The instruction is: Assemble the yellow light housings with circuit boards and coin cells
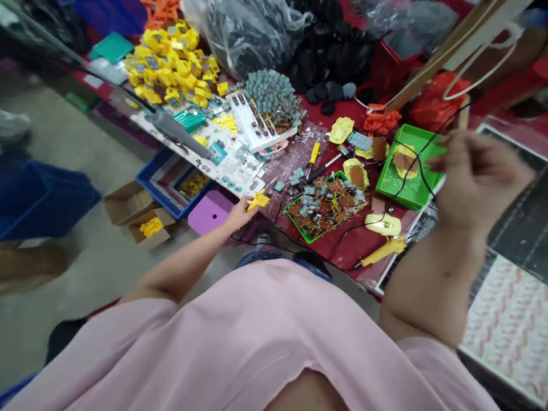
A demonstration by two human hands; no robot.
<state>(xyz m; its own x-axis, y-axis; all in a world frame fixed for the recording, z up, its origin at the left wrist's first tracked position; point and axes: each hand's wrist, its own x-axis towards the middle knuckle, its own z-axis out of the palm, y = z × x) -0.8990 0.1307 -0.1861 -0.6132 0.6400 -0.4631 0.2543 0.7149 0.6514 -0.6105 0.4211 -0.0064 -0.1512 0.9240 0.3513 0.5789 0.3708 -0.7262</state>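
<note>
My left hand (240,213) is closed on a small yellow plastic part (259,200) at the front edge of the table. My right hand (468,177) is raised at the right, its fingers curled and smeared by motion; whether they hold anything is unclear. Close to those fingers runs a black cable (422,157), crossing a green basket (385,188) with a yellow shell (406,161) in it. Between my hands stands a green tray (309,238) heaped with small circuit boards and wires. A pale yellow car-shaped shell (383,224) and a yellow-handled tool (382,251) lie to its right.
Yellow parts (171,68) are piled at the back left, beside a mound of grey parts (272,94) and black discs (329,57). A hammer (327,165) lies mid-table. A grey screwdriver-like tool (180,132) hangs at left. Below are a blue bin (149,177) and cardboard boxes (128,202).
</note>
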